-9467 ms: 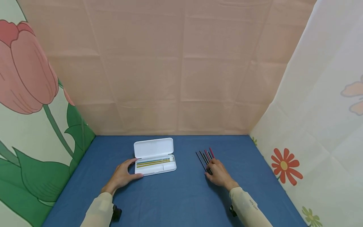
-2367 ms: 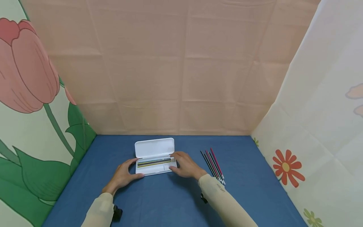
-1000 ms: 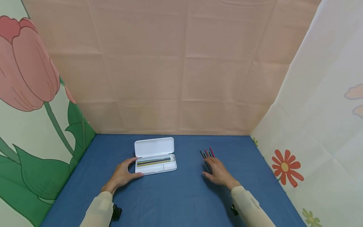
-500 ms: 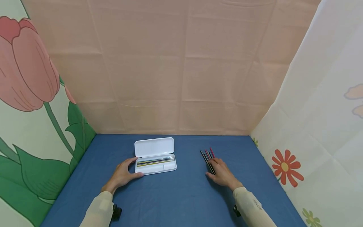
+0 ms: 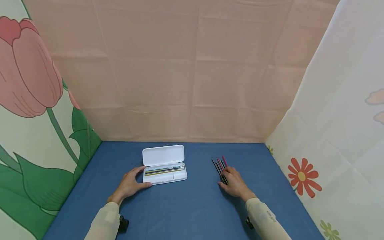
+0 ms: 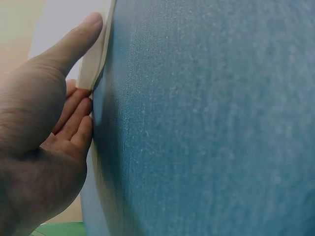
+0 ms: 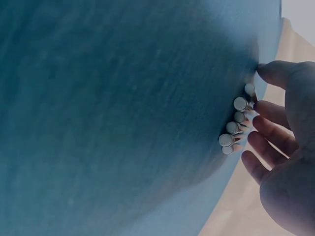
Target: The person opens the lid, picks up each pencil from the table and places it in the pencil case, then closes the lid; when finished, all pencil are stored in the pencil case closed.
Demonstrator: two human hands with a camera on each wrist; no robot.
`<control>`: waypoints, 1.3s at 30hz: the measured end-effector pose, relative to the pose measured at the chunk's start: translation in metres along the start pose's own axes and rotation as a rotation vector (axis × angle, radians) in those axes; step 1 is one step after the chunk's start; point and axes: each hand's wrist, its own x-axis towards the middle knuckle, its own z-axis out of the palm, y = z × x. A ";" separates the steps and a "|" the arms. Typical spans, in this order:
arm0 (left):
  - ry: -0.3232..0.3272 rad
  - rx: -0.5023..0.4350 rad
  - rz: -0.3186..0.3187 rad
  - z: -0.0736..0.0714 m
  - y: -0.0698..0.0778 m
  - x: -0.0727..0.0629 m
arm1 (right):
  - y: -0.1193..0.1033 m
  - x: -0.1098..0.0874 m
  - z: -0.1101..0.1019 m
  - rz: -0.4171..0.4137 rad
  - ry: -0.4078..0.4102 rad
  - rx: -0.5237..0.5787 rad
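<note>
Moved: bare right hand (image 5: 234, 183), at the white rectangular plastic-looking case (image 5: 162, 181) 2.4 seconds ago, is now staying over the loose slim dark and red pencils (image 7: 232, 128).
Sleeves: cream fabric sleeves (image 5: 103, 221) are covering both forearms.
Left hand: bare left hand (image 5: 129, 185) is holding the case's left end between thumb and fingers.
Right fingers: they are curving loosely, thumb standing apart; whether they are touching pencils, I cannot tell.
Loose pencils: they are lying slanted on the blue cloth-covered table (image 5: 186, 210), right of the case.
Case: it is lying open, yellow and dark pencils (image 5: 162, 172) resting inside.
Background: creased beige sheet (image 5: 192, 66) is hanging behind.
</note>
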 end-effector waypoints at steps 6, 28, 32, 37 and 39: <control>-0.002 -0.002 0.005 0.000 -0.001 0.001 | -0.002 0.001 0.002 -0.041 0.029 0.000; -0.005 0.006 0.010 0.000 -0.001 0.001 | -0.011 0.002 0.004 -0.132 0.052 -0.007; -0.003 0.005 0.009 0.000 -0.001 0.001 | -0.011 0.001 0.004 -0.121 0.035 0.022; -0.004 0.010 0.009 0.000 0.000 0.000 | -0.011 0.001 0.003 -0.092 0.004 0.059; -0.005 0.014 0.007 0.000 0.000 0.001 | -0.011 0.001 0.003 -0.081 -0.005 0.070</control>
